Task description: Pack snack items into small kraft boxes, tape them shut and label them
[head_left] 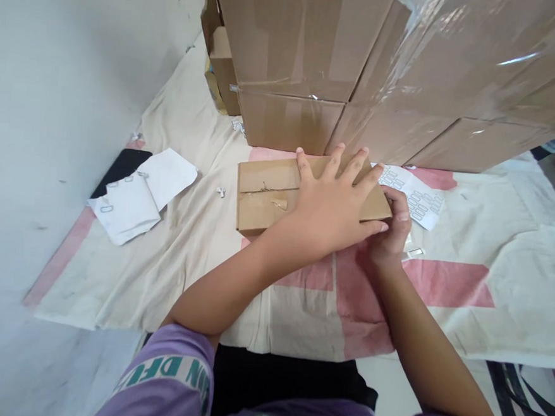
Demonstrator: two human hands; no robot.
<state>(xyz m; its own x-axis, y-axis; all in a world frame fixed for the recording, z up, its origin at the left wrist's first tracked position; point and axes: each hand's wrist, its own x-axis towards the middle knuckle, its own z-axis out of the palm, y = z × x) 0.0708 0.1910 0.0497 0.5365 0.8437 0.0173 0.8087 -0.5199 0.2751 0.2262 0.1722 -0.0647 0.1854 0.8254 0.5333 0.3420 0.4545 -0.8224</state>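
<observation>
A small flat cardboard box (270,181) lies on the cloth-covered table, its top closed, with a slit and a torn spot on its left part. Across its top my left hand (332,205) rests flat with fingers spread, covering much of the lid. At the box's right end my right hand (391,225) is curled, fingers and thumb against the edge. A white sheet with printed small rectangles (420,199) lies just behind the right hand, partly hidden by it.
Large cardboard cartons wrapped in clear film (293,123) stand stacked along the back. At left, folded white papers (137,204) partly cover a black phone-like object (118,168). A paper scrap (221,192) lies near the box. An open carton (223,65) stands at back left.
</observation>
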